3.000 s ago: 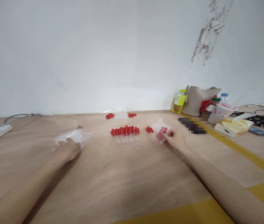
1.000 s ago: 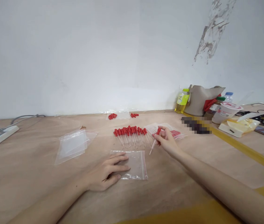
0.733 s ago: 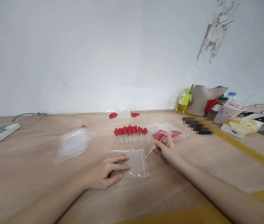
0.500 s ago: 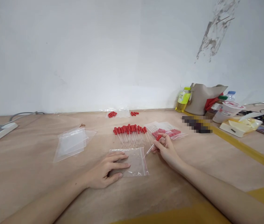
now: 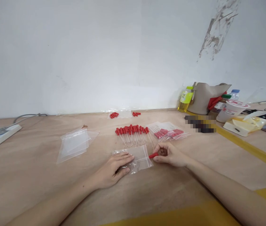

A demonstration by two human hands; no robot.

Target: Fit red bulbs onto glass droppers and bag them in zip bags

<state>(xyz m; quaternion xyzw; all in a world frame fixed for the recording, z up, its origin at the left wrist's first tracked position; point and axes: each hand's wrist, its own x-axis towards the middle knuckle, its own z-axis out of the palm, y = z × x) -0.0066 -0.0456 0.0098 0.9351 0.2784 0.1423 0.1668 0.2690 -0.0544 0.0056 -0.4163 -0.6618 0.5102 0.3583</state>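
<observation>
My left hand (image 5: 116, 168) lies with its fingers stretched out on a clear zip bag (image 5: 139, 164), pressing it to the table. In my right hand (image 5: 168, 153) the fingers pinch a dropper (image 5: 153, 155) by its red rubber bulb. The dropper's glass tube points left and lies inside the bag, through the bag's right end. Just beyond the bag is a row of droppers with red bulbs (image 5: 133, 130), tubes toward me. Filled bags of droppers (image 5: 168, 131) lie to the right of that row.
Flat zip bags (image 5: 75, 142) are stacked at the left. Loose red bulbs (image 5: 114, 115) sit near the wall. A power strip (image 5: 1, 139) is at the far left. On the right stand a yellow drink bottle (image 5: 186, 99), a grey bag (image 5: 201, 99) and a cup (image 5: 230, 111).
My right hand has turned and brought the dropper level, and its tube has gone into the bag's right end. The left hand stays flat on the bag, which has wrinkled and tilted slightly.
</observation>
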